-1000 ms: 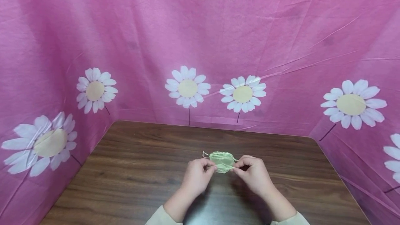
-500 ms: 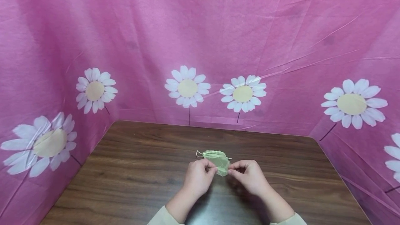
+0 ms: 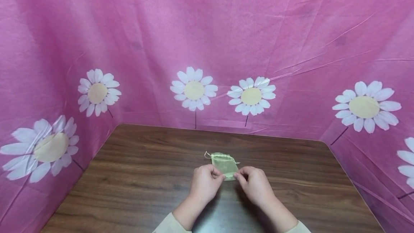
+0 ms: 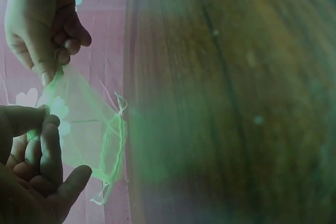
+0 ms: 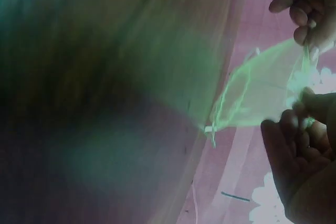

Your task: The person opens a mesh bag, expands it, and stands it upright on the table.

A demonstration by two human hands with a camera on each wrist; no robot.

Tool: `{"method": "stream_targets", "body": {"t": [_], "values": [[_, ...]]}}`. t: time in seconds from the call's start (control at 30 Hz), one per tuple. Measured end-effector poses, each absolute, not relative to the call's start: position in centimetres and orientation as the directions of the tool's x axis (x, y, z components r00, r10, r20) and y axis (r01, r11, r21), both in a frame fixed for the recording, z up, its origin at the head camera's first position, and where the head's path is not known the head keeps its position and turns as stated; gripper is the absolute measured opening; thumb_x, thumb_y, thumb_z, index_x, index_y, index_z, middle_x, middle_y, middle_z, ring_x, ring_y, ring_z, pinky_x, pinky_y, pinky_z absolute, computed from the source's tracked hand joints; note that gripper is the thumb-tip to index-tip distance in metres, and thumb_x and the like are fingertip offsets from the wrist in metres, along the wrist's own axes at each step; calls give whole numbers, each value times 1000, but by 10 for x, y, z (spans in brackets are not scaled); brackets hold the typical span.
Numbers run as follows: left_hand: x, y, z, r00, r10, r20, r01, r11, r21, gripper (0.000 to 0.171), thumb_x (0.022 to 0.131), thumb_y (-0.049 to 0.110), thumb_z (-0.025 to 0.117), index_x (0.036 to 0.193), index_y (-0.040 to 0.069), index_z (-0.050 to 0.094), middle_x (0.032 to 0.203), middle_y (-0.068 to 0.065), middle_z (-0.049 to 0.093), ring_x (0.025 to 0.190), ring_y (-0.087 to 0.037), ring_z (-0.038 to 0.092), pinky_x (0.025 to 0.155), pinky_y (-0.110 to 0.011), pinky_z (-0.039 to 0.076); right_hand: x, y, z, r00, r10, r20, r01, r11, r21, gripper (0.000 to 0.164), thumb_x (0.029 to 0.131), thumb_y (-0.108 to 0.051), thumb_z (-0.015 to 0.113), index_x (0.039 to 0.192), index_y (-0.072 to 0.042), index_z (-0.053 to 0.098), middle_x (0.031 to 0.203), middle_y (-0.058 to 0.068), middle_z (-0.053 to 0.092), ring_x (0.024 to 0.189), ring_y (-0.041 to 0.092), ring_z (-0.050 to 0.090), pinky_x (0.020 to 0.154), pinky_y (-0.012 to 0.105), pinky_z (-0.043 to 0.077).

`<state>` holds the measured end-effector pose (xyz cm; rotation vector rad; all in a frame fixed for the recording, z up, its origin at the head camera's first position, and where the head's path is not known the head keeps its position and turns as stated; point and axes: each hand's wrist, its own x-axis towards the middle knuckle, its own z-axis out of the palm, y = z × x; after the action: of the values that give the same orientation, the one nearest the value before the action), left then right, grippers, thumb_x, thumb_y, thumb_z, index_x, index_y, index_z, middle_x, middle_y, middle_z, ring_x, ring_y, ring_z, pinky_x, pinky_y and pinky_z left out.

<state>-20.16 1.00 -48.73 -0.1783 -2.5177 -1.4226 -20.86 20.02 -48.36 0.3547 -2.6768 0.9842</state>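
A small sheer pale-green drawstring pouch (image 3: 224, 164) is stretched out between my two hands over the middle of the table. My left hand (image 3: 205, 182) pinches one near corner between thumb and fingertips. The opposite near corner is pinched by my right hand (image 3: 256, 185). The pouch's gathered end, with its thin white cords, points away from me toward the curtain. In the left wrist view the pouch (image 4: 86, 124) looks thin and see-through, with the cord loops hanging at its gathered edge. The right wrist view shows the same pouch (image 5: 260, 90) drawn taut at the held end.
The brown wood-grain table (image 3: 145, 175) spreads out beneath my hands. A pink curtain (image 3: 207, 28) printed with white daisies stands along its back and both sides.
The pouch was rounded and rumpled with its lower end folded; now it lies smoother and flatter between my hands. My right hand has shifted left, closer to my left hand.
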Motion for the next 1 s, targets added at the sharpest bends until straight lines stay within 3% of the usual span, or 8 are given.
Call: {"method": "stream_targets", "body": {"t": [0.1,0.2,0.43,0.73,0.9,1.0], "values": [[-201,10,-488,-967,-15,255,210,525,825,17,81,9,89,74,16,74,69,8,72,60,0,61,57,-24,50,-207,198,-483,-932,-126,340,-316,741,-592,22,89,-5,84,76,-16,70,65,-12,60,57,3,47,55,26,44],[-201,10,-489,-967,-20,254,203,544,814,14,81,8,86,76,15,75,72,8,72,61,-1,59,57,-25,49,-207,195,-483,-934,-86,347,-307,691,-655,20,86,3,82,79,-13,72,69,-10,66,58,3,51,55,25,46],[-201,12,-491,-963,-41,267,204,541,816,13,80,4,80,77,13,72,68,10,68,60,-1,56,56,-24,47,-205,190,-483,-946,-9,325,-265,601,-754,25,85,12,78,105,-1,69,76,-1,73,63,5,61,57,24,51],[-200,13,-491,-959,-77,274,187,556,810,17,83,7,83,81,14,67,63,12,64,56,0,55,53,-25,46,-204,189,-486,-896,-60,440,-357,688,-633,27,83,8,81,106,0,72,64,-13,58,50,-3,45,48,23,42],[-200,12,-490,-951,-59,304,196,645,738,13,84,8,81,93,11,73,60,12,60,52,-5,52,50,-29,43,-203,188,-483,-885,-104,453,-378,728,-572,29,80,12,78,106,1,77,72,-5,69,61,1,55,55,26,49],[-200,11,-489,-946,-53,321,188,715,673,10,84,12,81,93,15,80,69,9,70,59,-12,64,52,-34,47,-204,186,-483,-875,-108,471,-386,743,-547,26,78,13,77,101,0,80,76,-1,73,66,6,62,59,29,53]]}}
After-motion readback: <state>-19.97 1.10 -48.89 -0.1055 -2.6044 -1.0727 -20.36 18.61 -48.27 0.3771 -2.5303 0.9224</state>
